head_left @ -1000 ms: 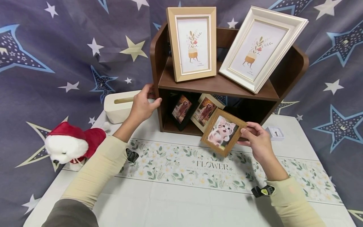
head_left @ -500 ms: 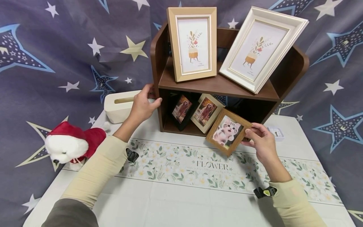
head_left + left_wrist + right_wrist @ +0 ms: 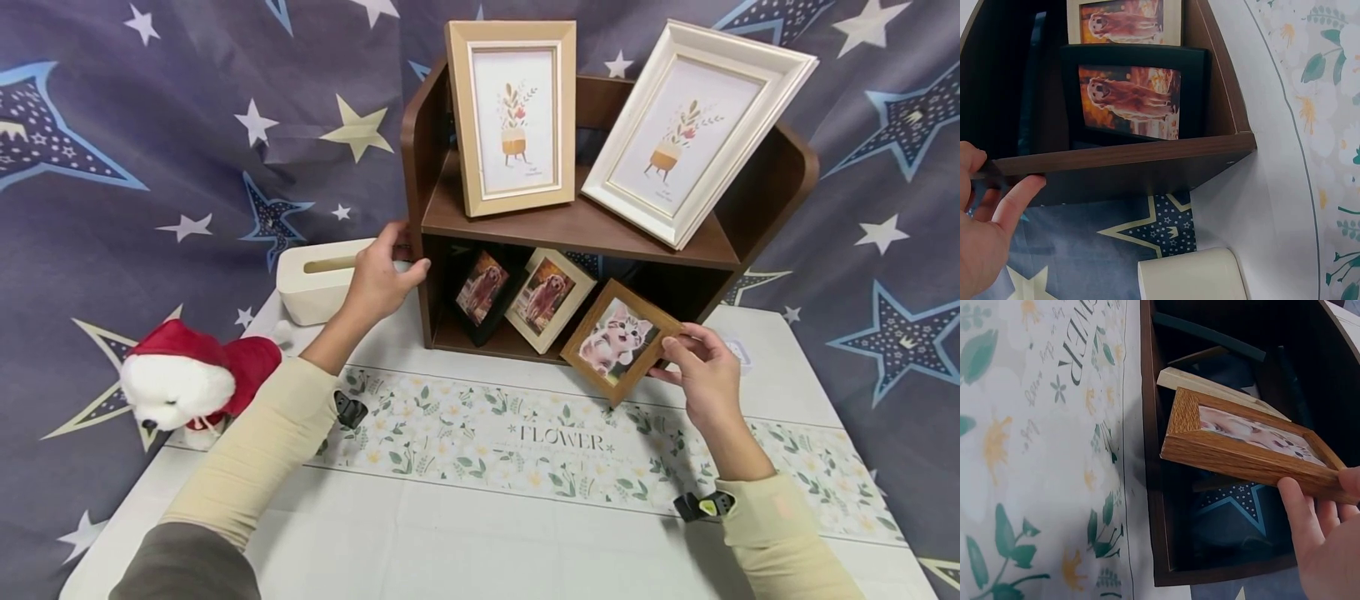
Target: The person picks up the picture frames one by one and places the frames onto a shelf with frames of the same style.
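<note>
A brown-framed kitten photo frame (image 3: 618, 337) is tilted at the front right of the lower compartment of a dark brown shelf (image 3: 517, 232). My right hand (image 3: 708, 375) pinches its right edge, thumb on the front. In the right wrist view, fingers (image 3: 1300, 509) lie along the wooden edge. My left hand (image 3: 381, 277) grips the shelf's left side panel; the left wrist view has its thumb (image 3: 1019, 195) on one face. Beside the kitten frame stand a cream photo frame (image 3: 551, 300) and a black photo frame (image 3: 483, 292), both with dog pictures.
On the upper shelf, a tan photo frame (image 3: 513, 117) stands beside a tilted white photo frame (image 3: 701, 133). A cream tissue box (image 3: 311, 283) and a plush white dog in red (image 3: 180, 379) are at left. A small white object (image 3: 738, 354) lies partly behind the right hand.
My right hand has moved the kitten photo frame rightward and slightly back, uncovering more of the cream frame. The left hand keeps its place on the shelf panel.
</note>
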`<action>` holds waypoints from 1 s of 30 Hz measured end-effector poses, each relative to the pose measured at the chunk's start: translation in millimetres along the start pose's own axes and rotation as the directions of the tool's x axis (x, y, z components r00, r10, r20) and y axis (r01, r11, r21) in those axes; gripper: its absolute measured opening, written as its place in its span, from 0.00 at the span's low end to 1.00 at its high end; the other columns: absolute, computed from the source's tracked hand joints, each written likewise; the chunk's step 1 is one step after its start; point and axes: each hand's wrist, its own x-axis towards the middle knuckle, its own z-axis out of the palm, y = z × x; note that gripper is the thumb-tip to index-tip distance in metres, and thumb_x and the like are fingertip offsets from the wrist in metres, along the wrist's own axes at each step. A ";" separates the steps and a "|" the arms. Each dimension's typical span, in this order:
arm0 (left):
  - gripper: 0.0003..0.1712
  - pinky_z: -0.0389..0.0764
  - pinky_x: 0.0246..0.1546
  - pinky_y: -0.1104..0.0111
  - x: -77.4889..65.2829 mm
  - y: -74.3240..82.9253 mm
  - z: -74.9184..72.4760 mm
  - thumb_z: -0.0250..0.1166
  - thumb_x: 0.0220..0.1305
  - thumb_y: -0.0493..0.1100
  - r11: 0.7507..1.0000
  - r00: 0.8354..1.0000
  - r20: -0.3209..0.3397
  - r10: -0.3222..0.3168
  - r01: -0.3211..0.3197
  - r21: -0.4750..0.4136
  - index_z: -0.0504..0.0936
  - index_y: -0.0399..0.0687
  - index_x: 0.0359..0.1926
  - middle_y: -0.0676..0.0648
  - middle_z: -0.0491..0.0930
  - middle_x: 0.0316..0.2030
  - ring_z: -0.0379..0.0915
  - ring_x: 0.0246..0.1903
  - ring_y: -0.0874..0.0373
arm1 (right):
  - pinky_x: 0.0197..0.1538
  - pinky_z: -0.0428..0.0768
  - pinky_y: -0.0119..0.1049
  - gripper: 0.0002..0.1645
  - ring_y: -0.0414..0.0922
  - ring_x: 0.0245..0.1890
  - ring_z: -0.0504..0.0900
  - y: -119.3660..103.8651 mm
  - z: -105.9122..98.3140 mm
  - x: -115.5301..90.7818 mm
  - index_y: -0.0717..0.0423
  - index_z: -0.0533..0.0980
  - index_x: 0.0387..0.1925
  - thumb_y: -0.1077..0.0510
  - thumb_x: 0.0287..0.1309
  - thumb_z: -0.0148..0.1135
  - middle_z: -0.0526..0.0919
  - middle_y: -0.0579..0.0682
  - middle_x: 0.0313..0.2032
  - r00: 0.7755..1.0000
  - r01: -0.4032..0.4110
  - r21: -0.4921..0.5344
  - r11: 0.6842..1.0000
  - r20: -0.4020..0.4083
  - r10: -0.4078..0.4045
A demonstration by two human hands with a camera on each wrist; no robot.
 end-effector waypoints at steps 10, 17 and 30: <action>0.33 0.80 0.56 0.52 0.8 -0.9 0.6 0.67 0.63 0.37 1.000 1.000 0.002 0.003 -0.003 -0.006 0.69 0.38 0.69 0.35 0.81 0.56 0.82 0.53 0.42 | 0.29 0.87 0.36 0.14 0.37 0.30 0.85 2.3 3.4 4.8 0.50 0.77 0.46 0.67 0.62 0.67 0.80 0.44 0.34 0.993 -0.014 0.007 1.000 -0.115 0.014; 0.35 0.79 0.58 0.51 0.4 -1.9 -0.1 0.67 0.64 0.38 1.000 1.000 0.010 -0.003 0.003 -0.002 0.68 0.40 0.70 0.36 0.80 0.57 0.82 0.54 0.42 | 0.28 0.87 0.35 0.14 0.37 0.33 0.83 9.4 10.5 10.6 0.50 0.78 0.48 0.67 0.63 0.66 0.80 0.44 0.36 0.987 0.012 -0.018 1.000 -0.160 -0.015; 0.35 0.78 0.58 0.50 0.0 -2.5 -0.1 0.67 0.65 0.39 1.000 1.000 0.013 -0.006 0.006 0.005 0.67 0.40 0.71 0.36 0.80 0.57 0.81 0.55 0.42 | 0.28 0.86 0.33 0.13 0.37 0.32 0.83 19.8 18.4 20.2 0.53 0.78 0.46 0.67 0.62 0.66 0.80 0.45 0.35 0.971 0.098 -0.077 0.992 -0.212 -0.112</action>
